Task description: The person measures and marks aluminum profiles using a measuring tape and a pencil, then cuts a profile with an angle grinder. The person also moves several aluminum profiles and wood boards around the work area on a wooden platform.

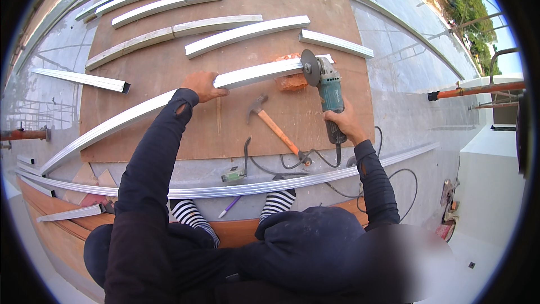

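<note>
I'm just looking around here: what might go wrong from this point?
The disc of the angle grinder in the right hand is right at the metal bar; if running, it might kick or throw sparks toward bare skin.

The bar appears propped over a reddish block, with only the left hand gripping it, so it could shift.

The looping cord could snag on the hammer.

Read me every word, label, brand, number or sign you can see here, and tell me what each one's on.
There is no text I can read clearly.
Angle grinder in the right hand: any marking is too small to read.
Small green object: any print is too small and blurred.
Purple pen: same.
</note>
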A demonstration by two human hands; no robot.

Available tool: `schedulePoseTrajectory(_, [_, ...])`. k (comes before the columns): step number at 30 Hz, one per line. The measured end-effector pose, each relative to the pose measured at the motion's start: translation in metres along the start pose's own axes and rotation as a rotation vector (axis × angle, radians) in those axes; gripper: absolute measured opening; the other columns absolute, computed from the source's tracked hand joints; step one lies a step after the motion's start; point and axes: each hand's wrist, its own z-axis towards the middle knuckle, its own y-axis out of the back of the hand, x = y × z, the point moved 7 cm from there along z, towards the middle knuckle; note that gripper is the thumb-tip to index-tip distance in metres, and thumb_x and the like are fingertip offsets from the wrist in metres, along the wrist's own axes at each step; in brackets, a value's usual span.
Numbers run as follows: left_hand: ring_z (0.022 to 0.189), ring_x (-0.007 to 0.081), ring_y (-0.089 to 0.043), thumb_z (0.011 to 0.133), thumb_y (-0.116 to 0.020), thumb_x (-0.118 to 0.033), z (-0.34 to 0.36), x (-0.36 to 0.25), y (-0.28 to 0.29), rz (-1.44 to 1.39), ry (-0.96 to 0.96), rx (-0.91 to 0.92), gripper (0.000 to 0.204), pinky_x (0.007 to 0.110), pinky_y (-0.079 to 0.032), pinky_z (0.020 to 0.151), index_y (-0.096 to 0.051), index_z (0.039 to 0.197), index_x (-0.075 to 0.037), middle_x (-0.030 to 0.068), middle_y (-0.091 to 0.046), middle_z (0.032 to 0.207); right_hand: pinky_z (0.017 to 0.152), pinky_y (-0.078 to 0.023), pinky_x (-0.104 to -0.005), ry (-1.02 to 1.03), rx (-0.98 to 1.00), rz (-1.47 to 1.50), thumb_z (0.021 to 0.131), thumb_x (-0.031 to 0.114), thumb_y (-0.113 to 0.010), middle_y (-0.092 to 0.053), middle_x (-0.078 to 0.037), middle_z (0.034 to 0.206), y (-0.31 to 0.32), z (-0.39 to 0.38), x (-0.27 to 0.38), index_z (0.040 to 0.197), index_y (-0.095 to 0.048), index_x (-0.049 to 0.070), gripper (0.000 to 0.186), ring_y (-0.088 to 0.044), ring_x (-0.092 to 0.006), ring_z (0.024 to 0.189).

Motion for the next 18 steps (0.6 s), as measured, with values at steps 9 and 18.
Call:
schedulePoseTrajectory(9, [0.09,0.0359,-0.069,0.071,-0.075,-0.06,0.017,0.013,-0.006,-0.174,0.04,0.227,0.068,0.04,-0.052,0.083,-0.074,0.11,-0.005,0.0224,-0.072,0.101,0.074,-0.051,-0.0292,-0.019,-0.005,0.032,0.071,0.012,-0.074,-0.063,-0.004,0.096,-0.003,0.0,0.005,0.12,-0.057,0.001,0.053,-0.06,-0.0132,0.083])
schedulePoseTrajectory(18, [0.083,0.0297,-0.068,0.069,-0.077,-0.058,0.035,0.03,-0.014,-0.299,0.0,0.289,0.069,0.038,-0.053,0.077,-0.075,0.102,0.002,0.0192,-0.071,0.093,0.073,-0.051,-0.0293,-0.01,-0.01,0.055,0.071,0.012,-0.073,-0.062,-0.004,0.094,-0.01,0.0,0.007,0.118,-0.057,0.002,0.05,-0.06,-0.0131,0.08])
